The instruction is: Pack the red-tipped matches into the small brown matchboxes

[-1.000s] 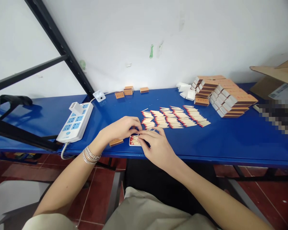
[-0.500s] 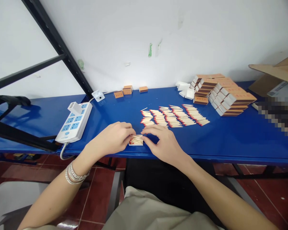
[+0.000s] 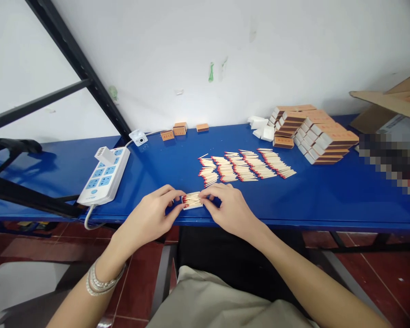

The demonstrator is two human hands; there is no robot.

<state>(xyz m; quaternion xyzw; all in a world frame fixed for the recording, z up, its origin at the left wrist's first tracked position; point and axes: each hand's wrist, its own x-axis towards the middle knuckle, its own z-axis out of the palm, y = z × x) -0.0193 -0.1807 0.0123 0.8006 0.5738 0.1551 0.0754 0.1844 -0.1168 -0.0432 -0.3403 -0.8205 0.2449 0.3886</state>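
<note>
A small white matchbox tray [image 3: 193,207] filled with red-tipped matches lies near the front edge of the blue table. My left hand [image 3: 155,210] grips the tray's left end between thumb and fingers. At the right end, my right hand [image 3: 225,206] pinches it the same way. Just beyond my hands, loose matches [image 3: 234,166] are laid out in several slanting rows, red heads toward the left. The tray's ends are partly hidden by my fingertips.
Stacked orange matchboxes [image 3: 323,134] stand at the back right, with white trays [image 3: 263,130] beside them. Closed matchboxes [image 3: 180,129] sit along the wall. A power strip [image 3: 105,175] lies left, near a black metal frame [image 3: 85,68]. A cardboard box [image 3: 372,119] is far right.
My left hand has moved from over the matches down to the tray's left end. More of the matches now shows, and the tray is slightly tilted. The right hand stays at its end.
</note>
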